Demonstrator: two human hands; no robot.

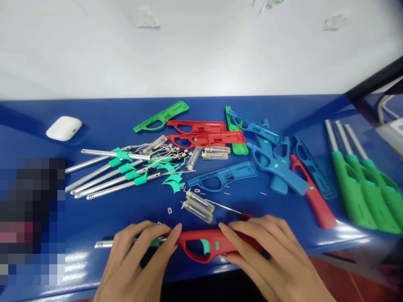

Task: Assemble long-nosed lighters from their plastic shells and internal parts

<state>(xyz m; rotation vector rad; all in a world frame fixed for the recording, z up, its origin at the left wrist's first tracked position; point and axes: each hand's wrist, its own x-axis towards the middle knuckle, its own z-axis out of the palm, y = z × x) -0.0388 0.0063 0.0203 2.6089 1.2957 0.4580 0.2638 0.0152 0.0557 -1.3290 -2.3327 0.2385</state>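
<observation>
A red utility lighter (225,241) lies level near the table's front edge, with a green trigger (205,246) inside its loop. My left hand (140,251) is closed about its front end, where the metal tube (103,243) sticks out to the left. Around the handle is my right hand (267,247), fingers bent over the top and thumb side low; its far end is hidden. Just beyond lie two clear fuel tanks (198,206) and a thin screwdriver (226,207) with a dark red handle, partly behind my right hand.
Metal tubes (110,180) with green collars and wires pile up at left. Red half shells (214,138), blue shells (223,175) and a green shell (162,116) lie farther back. Several finished-looking green lighters (362,197) rest at right. A white case (64,128) sits back left.
</observation>
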